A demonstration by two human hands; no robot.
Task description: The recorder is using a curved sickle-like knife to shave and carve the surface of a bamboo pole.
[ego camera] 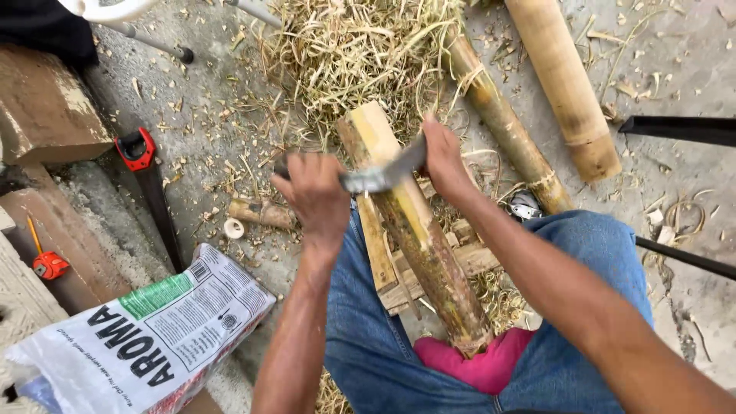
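Bamboo is half-shaved, green skin left low; left hand and right hand both grip the blade.

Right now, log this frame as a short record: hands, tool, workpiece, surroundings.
left hand: gripping one end of the curved blade
right hand: gripping the blade's other end
workpiece: split bamboo pole, blade laid across it, lower end against a pink cloth
nearby: handsaw, tape measure, printed bag, two more bamboo poles
ground: concrete strewn with shavings
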